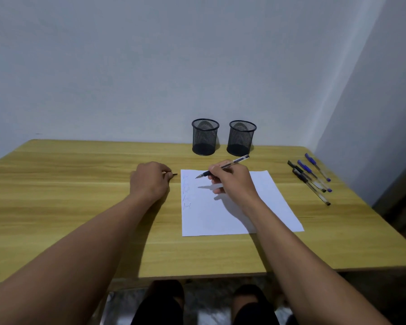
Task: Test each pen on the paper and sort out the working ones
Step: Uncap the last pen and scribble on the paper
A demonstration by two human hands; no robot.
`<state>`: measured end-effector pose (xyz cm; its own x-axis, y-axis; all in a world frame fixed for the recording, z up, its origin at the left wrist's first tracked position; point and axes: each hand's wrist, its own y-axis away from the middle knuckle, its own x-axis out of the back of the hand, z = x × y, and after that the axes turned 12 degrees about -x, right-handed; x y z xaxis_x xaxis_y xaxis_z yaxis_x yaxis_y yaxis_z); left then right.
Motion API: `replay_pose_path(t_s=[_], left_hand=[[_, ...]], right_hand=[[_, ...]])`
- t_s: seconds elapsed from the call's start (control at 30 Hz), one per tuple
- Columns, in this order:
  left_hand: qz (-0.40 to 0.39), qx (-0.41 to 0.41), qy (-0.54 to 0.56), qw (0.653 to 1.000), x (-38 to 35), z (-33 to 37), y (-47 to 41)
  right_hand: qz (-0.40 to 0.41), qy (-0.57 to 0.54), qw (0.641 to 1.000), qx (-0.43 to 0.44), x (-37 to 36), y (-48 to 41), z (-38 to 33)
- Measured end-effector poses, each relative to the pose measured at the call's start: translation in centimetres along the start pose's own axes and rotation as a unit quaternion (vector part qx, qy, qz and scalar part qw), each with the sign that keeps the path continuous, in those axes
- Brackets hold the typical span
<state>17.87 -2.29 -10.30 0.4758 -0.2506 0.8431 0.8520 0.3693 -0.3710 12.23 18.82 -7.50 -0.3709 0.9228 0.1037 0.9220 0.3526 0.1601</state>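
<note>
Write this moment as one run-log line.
right hand: holds pen, tip over paper | left hand: grips small dark piece | spare pens: lying right of paper | mesh cups: behind paper

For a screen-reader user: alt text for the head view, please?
A right hand holds a pen, tip near paper with faint scribbles, on a wooden table; the left hand pinches a small dark cap. Two mesh cups stand behind, spare pens lie at right.

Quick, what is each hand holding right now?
Left hand: pinches a small dark piece, probably a cap.
Right hand: grips a pen, tip over the paper.
</note>
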Motion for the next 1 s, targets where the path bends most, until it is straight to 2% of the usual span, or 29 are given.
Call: replay_pose_path(t_s=[0.07,0.17,0.3,0.43,0.77,1.0], left_hand=[[0.011,-0.002,0.027,1.0,0.0,0.0,-0.1],[0.034,0.005,0.152,0.988,0.6,0.8,-0.1],[0.046,0.002,0.302,0.952,2.3,2.3,0.1],[0.02,-0.015,0.417,0.909,3.6,3.7,0.0],[-0.017,-0.055,0.479,0.876,5.7,7.9,0.1],[-0.007,-0.018,0.545,0.838,5.9,9.6,0.3]], right_hand=[[-0.001,-0.029,1.0,-0.004,0.3,-0.3,-0.1],[-0.002,-0.057,0.998,-0.003,0.5,-0.6,-0.4],[0.004,-0.101,0.995,0.002,0.8,-0.8,-0.9],[0.01,-0.143,0.99,0.012,1.1,-0.3,-1.8],[-0.047,-0.161,0.986,0.014,1.9,1.3,-3.7],[-0.062,-0.229,0.971,0.009,2.1,1.9,-4.4]])
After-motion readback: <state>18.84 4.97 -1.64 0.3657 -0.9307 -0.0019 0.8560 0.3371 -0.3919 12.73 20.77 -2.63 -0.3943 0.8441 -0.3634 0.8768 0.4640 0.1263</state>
